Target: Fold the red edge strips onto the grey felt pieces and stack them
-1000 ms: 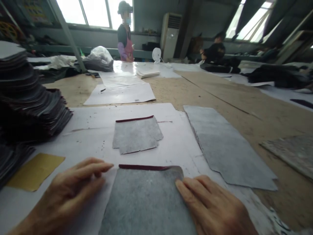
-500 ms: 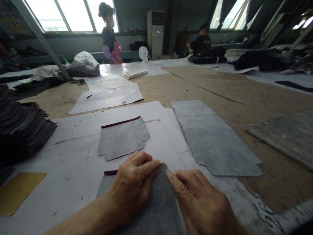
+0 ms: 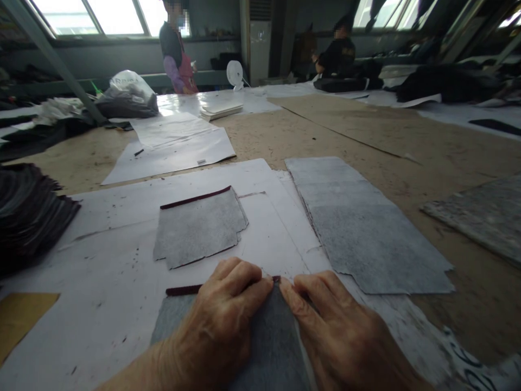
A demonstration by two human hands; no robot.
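Note:
A grey fabric piece lies in front of me, its far edge folded over into a dark maroon strip. My left hand is closed on that far edge, thumb and forefinger pressed at the fold. Close beside it, my right hand pinches the same edge near its right end. A bit of maroon shows between the two hands. Beyond them lies a smaller-looking grey piece with a maroon strip along its far edge. To the right rests a stack of grey pieces.
White paper covers the near table. A tall dark fabric stack stands at left, near a tan piece. A grey sheet lies at right. Two people are across the table, near a small white fan.
The far edge between my hands, grey before, now shows maroon where it is folded over. My fingertips have drawn closer together. The view has tilted down slightly.

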